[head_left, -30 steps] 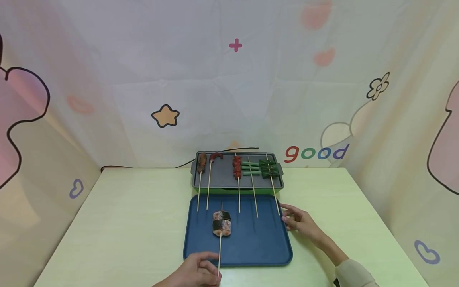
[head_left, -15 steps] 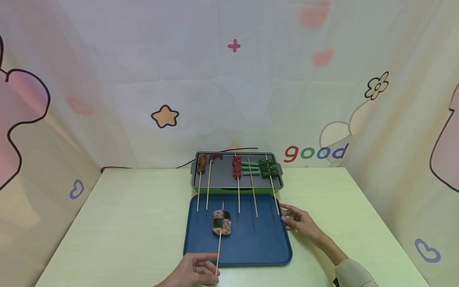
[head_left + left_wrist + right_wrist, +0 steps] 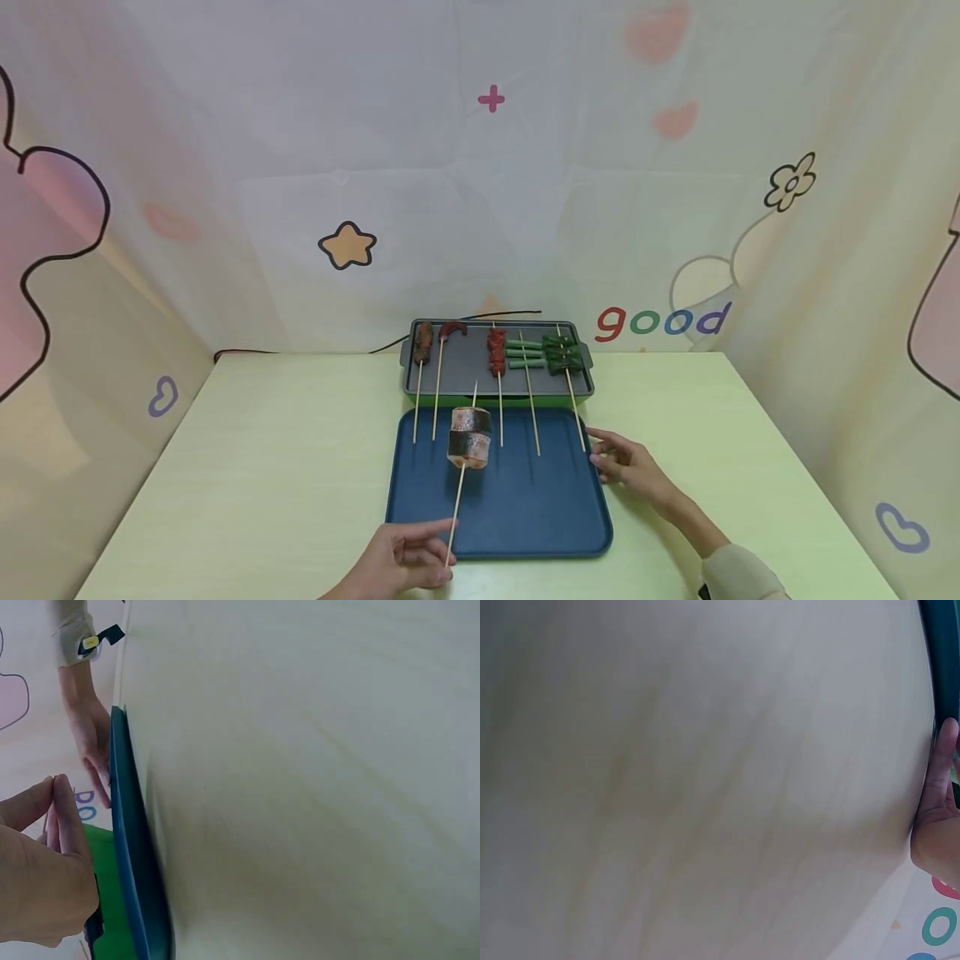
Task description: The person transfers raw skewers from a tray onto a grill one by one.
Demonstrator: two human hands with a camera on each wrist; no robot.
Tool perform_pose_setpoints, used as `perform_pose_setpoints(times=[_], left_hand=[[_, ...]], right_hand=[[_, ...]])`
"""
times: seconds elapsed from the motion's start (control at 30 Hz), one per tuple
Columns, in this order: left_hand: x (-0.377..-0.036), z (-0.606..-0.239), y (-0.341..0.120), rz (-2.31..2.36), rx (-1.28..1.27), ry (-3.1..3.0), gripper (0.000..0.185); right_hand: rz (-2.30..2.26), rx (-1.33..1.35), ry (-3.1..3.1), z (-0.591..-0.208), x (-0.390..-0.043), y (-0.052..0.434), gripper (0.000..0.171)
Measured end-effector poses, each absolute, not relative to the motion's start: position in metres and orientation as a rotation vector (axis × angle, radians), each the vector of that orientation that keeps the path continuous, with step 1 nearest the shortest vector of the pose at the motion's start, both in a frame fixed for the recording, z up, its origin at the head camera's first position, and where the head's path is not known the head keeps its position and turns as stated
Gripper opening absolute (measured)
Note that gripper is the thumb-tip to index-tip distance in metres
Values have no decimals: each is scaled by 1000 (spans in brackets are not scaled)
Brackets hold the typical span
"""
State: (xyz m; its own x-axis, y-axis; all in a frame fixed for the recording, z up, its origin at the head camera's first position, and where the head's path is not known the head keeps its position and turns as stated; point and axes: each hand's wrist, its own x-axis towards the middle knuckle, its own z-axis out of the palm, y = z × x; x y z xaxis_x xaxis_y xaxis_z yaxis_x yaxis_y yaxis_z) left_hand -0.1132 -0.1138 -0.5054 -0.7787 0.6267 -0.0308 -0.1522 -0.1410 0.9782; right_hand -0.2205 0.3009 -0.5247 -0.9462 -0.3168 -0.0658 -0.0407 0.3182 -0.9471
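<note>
My left hand (image 3: 401,557) pinches the lower end of the bamboo stick of a food skewer (image 3: 470,437), thumb and fingertips meeting on it. Thick pale pieces with dark bands sit on this skewer, and its tip points up toward the grill. It hangs over the dark blue tray (image 3: 532,525), tilted away from me. In the left wrist view the pinching fingertips (image 3: 62,784) show, but most of the stick is out of sight. At the tray's right edge rests my right hand (image 3: 626,462), its fingers loosely extended against the rim; the right wrist view shows a finger along the tray's side.
Behind the tray stands a green grill with a grey plate (image 3: 468,375). On it lie a brown skewer (image 3: 423,343), a curled dark red one (image 3: 452,329), a red one (image 3: 497,350) and green vegetable skewers (image 3: 562,354), sticks reaching over the tray. A patterned curtain hangs behind.
My left hand has raised the banded skewer and moved it forward, so its tip now overlaps the grill's front edge. The right hand stays at the tray's edge.
</note>
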Motion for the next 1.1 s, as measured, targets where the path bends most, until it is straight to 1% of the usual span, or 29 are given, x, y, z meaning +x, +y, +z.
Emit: perform_pose_setpoints(times=[0.1, 0.17, 0.33, 0.57, 0.73, 1.1], left_hand=[[-118, -501, -111, 1979, 597, 1674, 64], [-123, -495, -109, 1985, 557, 1697, 65], [-141, -476, -106, 1960, 345, 1695, 68], [-172, -457, -107, 1882, 320, 1752, 63], [-193, -450, -107, 1867, 272, 1765, 61], [-227, -443, -100, 1866, 236, 1742, 60]], right_hand=[[-1678, -314, 2341, -525, -220, 301, 52], [-1680, -313, 2339, -525, -220, 302, 52], [-1680, -318, 2343, -525, -219, 303, 53], [-1679, -330, 2343, -528, -219, 304, 53], [-1682, -322, 2337, -530, -220, 303, 53], [-1682, -315, 2350, -526, -219, 300, 53]])
